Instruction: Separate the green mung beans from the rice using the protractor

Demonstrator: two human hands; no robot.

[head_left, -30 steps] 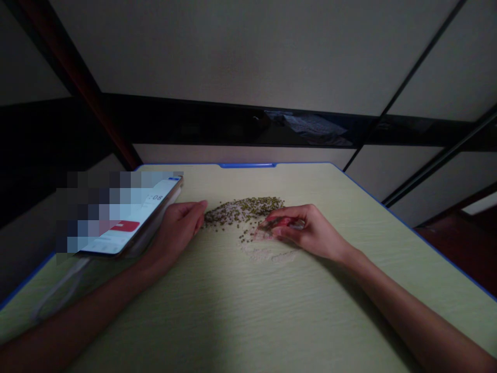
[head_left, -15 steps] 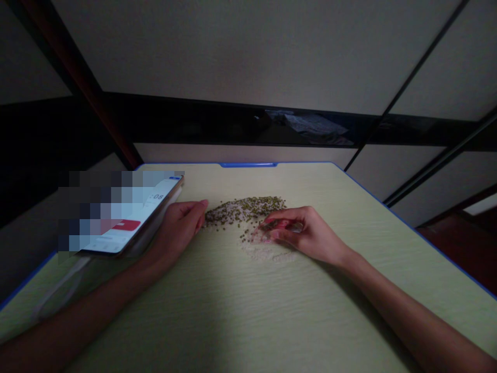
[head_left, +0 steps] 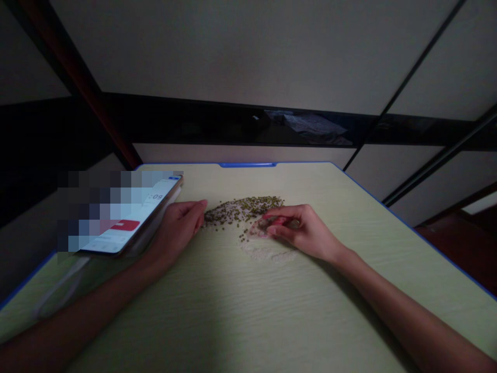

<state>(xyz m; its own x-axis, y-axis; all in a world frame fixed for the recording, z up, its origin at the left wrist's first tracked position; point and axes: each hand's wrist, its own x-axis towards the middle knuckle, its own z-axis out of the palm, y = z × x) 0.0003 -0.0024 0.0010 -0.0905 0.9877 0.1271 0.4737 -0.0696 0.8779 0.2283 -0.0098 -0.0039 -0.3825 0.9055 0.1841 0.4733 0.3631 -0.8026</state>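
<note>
A long pile of small green beans mixed with pale grains (head_left: 244,207) lies across the middle of the table (head_left: 217,311). My left hand (head_left: 184,220) is closed, its thumb and curled fingers touching the pile's left end. What it holds, if anything, is hidden. At the pile's right front, my right hand (head_left: 303,228) pinches a see-through piece with pinkish marks (head_left: 258,228), which looks like thin clear plastic; its exact kind is unclear. A few beans show by or through it. Nearer to me spreads a thin patch of pale grains (head_left: 269,254).
On the left a phone (head_left: 132,223) with a lit, partly blurred screen leans on a pale support, with a white cable (head_left: 62,285) running from it. The table has a blue rim (head_left: 248,165). Pale panels with a dark glossy band (head_left: 186,119) stand behind it.
My right hand has shifted slightly left with the clear piece, which covers a bit more of the loose beans. My left hand has barely moved. The phone's digits went from 08 to 09.
</note>
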